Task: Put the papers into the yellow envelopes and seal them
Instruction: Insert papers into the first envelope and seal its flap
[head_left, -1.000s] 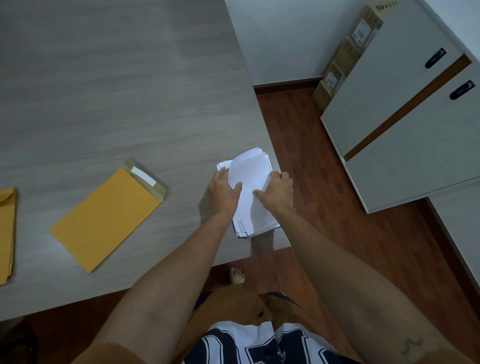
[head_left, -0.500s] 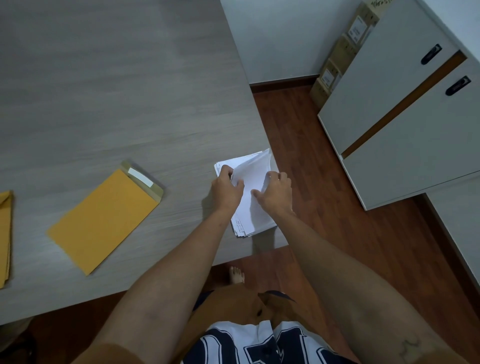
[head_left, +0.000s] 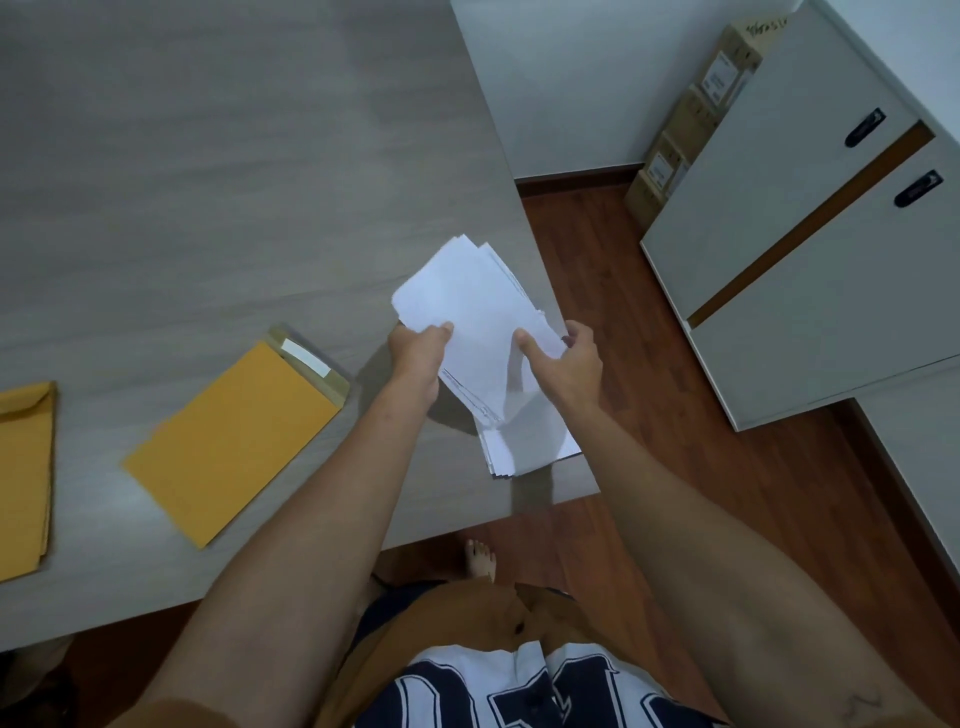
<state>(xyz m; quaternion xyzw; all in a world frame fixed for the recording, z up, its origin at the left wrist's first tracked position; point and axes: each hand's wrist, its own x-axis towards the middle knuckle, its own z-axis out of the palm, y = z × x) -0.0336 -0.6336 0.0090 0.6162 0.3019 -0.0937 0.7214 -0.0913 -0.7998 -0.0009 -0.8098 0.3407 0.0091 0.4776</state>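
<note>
A bundle of white papers (head_left: 470, 306) is lifted above the table, held at its near end by both hands. My left hand (head_left: 420, 353) pinches its left edge with the thumb on top. My right hand (head_left: 563, 358) grips its right edge. Below them the rest of the paper stack (head_left: 524, 441) lies on the table's right front corner. A yellow envelope (head_left: 234, 436) lies flat to the left, its flap open with a white adhesive strip showing. More yellow envelopes (head_left: 23, 478) are stacked at the left edge of view.
The grey wooden table (head_left: 208, 182) ends just right of the paper stack. Beyond it is brown floor, a white cabinet (head_left: 810, 260) with black handles, and cardboard boxes (head_left: 691, 119) against the wall. A bare foot (head_left: 480, 558) shows under the table edge.
Both hands have lifted a bundle of sheets off the stack; earlier they were pressing on and separating the top papers while these lay on the table.
</note>
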